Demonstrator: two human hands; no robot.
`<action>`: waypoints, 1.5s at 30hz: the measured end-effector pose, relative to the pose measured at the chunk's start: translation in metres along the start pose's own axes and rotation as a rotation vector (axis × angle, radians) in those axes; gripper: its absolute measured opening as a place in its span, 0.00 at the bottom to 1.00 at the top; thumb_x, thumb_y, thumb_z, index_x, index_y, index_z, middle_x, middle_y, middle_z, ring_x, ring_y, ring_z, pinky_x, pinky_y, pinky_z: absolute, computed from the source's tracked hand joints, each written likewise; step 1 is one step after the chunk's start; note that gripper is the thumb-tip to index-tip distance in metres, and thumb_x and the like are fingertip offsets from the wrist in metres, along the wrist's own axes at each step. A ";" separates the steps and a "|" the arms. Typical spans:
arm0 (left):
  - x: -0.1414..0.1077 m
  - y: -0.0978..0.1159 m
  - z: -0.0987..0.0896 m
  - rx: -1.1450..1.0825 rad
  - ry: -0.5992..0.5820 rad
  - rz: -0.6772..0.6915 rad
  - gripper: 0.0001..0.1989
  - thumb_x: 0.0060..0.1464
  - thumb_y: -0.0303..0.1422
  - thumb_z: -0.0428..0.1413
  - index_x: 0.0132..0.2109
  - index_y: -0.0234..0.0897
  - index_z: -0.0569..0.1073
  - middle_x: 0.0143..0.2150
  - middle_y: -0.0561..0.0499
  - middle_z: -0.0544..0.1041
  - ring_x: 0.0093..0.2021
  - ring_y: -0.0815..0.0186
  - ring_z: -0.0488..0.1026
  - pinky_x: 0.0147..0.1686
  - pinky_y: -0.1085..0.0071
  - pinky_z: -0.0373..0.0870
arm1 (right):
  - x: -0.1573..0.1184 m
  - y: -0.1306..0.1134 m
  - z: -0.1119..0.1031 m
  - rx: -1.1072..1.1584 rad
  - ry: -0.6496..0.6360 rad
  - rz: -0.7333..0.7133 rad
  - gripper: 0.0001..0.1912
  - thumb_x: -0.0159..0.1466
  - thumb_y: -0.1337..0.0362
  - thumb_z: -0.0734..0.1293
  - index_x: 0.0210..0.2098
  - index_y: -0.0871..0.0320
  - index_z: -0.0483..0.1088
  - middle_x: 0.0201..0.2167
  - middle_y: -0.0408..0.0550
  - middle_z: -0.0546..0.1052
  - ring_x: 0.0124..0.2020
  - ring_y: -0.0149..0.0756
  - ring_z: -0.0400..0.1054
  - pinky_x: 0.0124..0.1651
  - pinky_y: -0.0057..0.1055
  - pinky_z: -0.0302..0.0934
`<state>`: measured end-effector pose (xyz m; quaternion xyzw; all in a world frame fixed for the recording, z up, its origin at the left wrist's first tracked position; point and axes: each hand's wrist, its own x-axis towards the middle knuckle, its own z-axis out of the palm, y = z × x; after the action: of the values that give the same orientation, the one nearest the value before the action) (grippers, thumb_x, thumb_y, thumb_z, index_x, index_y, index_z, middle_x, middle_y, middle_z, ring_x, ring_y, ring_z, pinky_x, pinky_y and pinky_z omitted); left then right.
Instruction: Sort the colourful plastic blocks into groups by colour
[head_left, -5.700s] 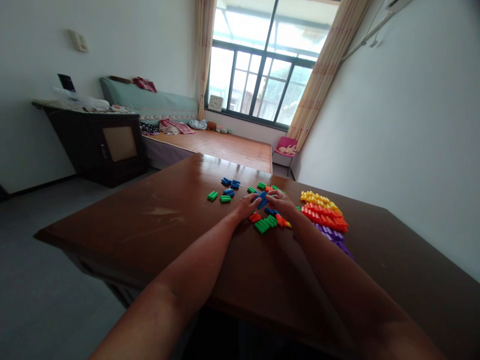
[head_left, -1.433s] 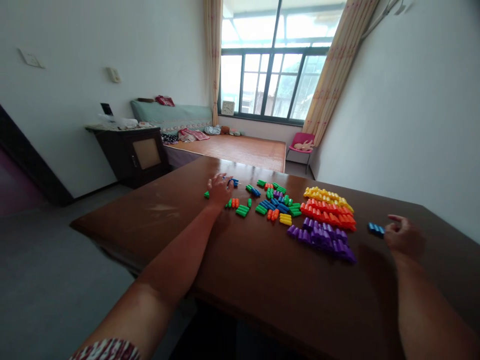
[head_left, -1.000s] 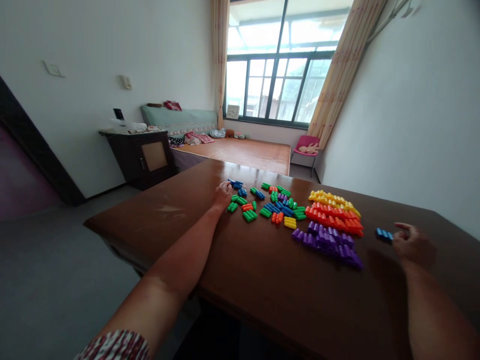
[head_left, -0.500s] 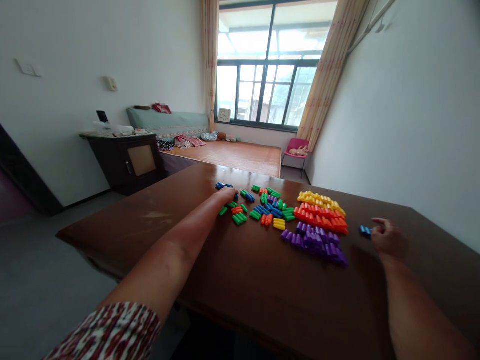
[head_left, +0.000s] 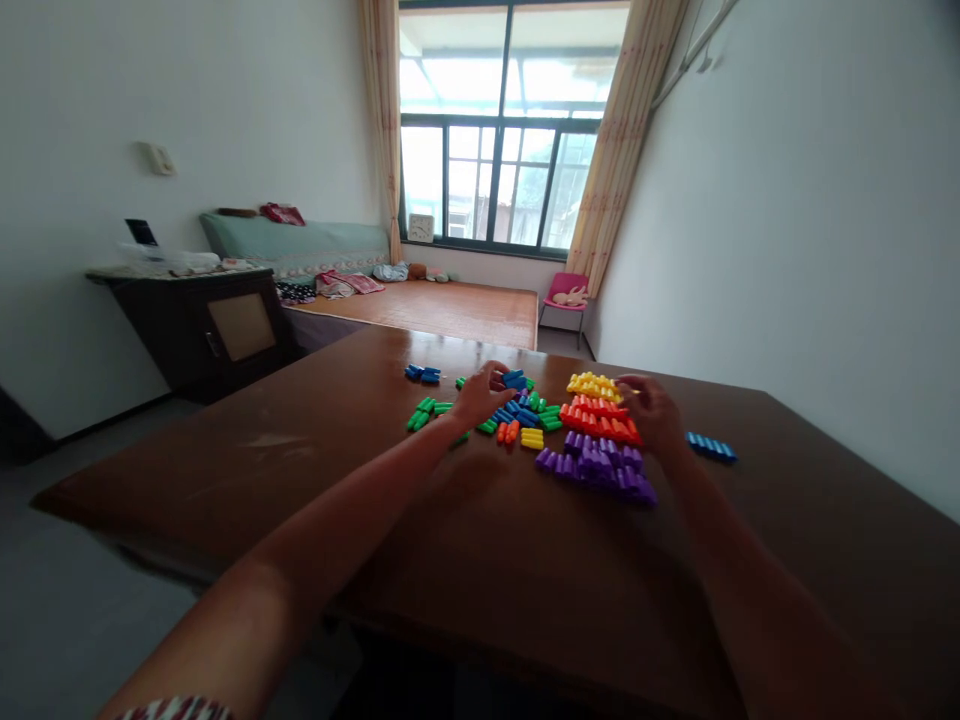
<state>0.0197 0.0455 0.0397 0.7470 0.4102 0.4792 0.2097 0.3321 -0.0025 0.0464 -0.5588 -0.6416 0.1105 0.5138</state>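
Observation:
My left hand (head_left: 481, 396) is closed on a blue ridged plastic block (head_left: 514, 380), held just above the mixed pieces. My right hand (head_left: 654, 412) is beside the right end of the yellow row (head_left: 592, 386) and orange row (head_left: 598, 418), its fingers partly curled and apart with nothing visible in them. Nearer to me lies a heap of purple blocks (head_left: 598, 466). Right of my right hand a short row of blue blocks (head_left: 711, 447) lies by itself. Loose green blocks (head_left: 421, 413), a yellow block (head_left: 532, 438) and an orange block (head_left: 508, 432) are around my left hand.
Everything lies on a dark brown glossy table (head_left: 495, 540). A couple of blue blocks (head_left: 422, 373) are at its far left. Beyond it stand a bed (head_left: 457, 310), a dark cabinet (head_left: 240, 325) and a pink chair (head_left: 564, 290).
My left hand has moved right, now with a blue block in it. My right hand has left the blue row and come left towards the yellow and orange rows. The view has turned slightly right.

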 end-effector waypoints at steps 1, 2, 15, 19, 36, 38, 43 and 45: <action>-0.006 0.008 0.013 -0.065 0.006 0.006 0.16 0.49 0.31 0.60 0.45 0.39 0.66 0.38 0.50 0.77 0.37 0.65 0.76 0.37 0.69 0.73 | -0.005 -0.016 0.014 0.080 -0.115 -0.018 0.22 0.62 0.47 0.62 0.47 0.55 0.69 0.41 0.51 0.77 0.31 0.37 0.71 0.35 0.35 0.66; -0.011 0.015 0.024 -0.109 0.014 0.007 0.16 0.49 0.31 0.61 0.44 0.39 0.66 0.38 0.50 0.76 0.37 0.65 0.76 0.37 0.69 0.73 | -0.012 -0.030 0.028 0.142 -0.233 -0.050 0.22 0.62 0.47 0.63 0.49 0.54 0.68 0.43 0.50 0.76 0.33 0.38 0.72 0.37 0.37 0.66; -0.038 0.018 0.025 -0.023 -0.004 0.111 0.18 0.53 0.32 0.56 0.52 0.40 0.67 0.52 0.46 0.70 0.42 0.64 0.74 0.34 0.70 0.75 | 0.004 0.026 -0.001 0.138 0.090 0.020 0.33 0.57 0.48 0.67 0.57 0.55 0.58 0.42 0.51 0.74 0.39 0.40 0.70 0.43 0.41 0.66; -0.032 0.001 0.008 -0.008 0.061 0.029 0.15 0.54 0.31 0.53 0.50 0.37 0.69 0.51 0.45 0.71 0.40 0.64 0.75 0.33 0.70 0.76 | 0.006 0.123 -0.075 -0.203 0.332 0.362 0.35 0.51 0.52 0.71 0.53 0.61 0.59 0.40 0.55 0.75 0.36 0.39 0.70 0.41 0.38 0.65; -0.028 -0.027 0.001 0.127 0.023 0.066 0.10 0.55 0.29 0.51 0.43 0.37 0.74 0.45 0.46 0.74 0.37 0.65 0.75 0.32 0.71 0.74 | -0.011 0.172 -0.067 -0.912 -0.025 0.094 0.22 0.64 0.56 0.62 0.54 0.58 0.69 0.52 0.59 0.71 0.52 0.46 0.65 0.53 0.41 0.60; -0.027 -0.031 0.000 0.129 0.022 0.059 0.10 0.55 0.30 0.51 0.43 0.37 0.74 0.45 0.46 0.74 0.38 0.65 0.75 0.32 0.71 0.75 | -0.013 0.172 -0.068 -0.930 -0.023 0.111 0.23 0.65 0.57 0.61 0.57 0.58 0.68 0.54 0.58 0.71 0.53 0.47 0.65 0.53 0.41 0.60; -0.026 -0.035 -0.001 0.128 0.041 0.037 0.11 0.55 0.31 0.51 0.43 0.37 0.74 0.43 0.47 0.74 0.38 0.65 0.75 0.34 0.72 0.75 | -0.015 0.167 -0.069 -0.947 0.045 0.143 0.21 0.65 0.59 0.59 0.56 0.54 0.70 0.54 0.56 0.72 0.51 0.47 0.66 0.51 0.43 0.60; -0.024 -0.033 -0.003 0.135 0.059 0.026 0.11 0.55 0.31 0.51 0.43 0.37 0.75 0.43 0.48 0.75 0.37 0.65 0.75 0.34 0.72 0.75 | -0.014 0.164 -0.070 -0.947 0.069 0.105 0.20 0.65 0.60 0.59 0.55 0.54 0.71 0.54 0.55 0.73 0.50 0.45 0.66 0.52 0.43 0.60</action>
<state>-0.0017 0.0447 0.0045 0.7501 0.4381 0.4750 0.1406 0.4833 0.0136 -0.0474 -0.7666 -0.5747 -0.1866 0.2173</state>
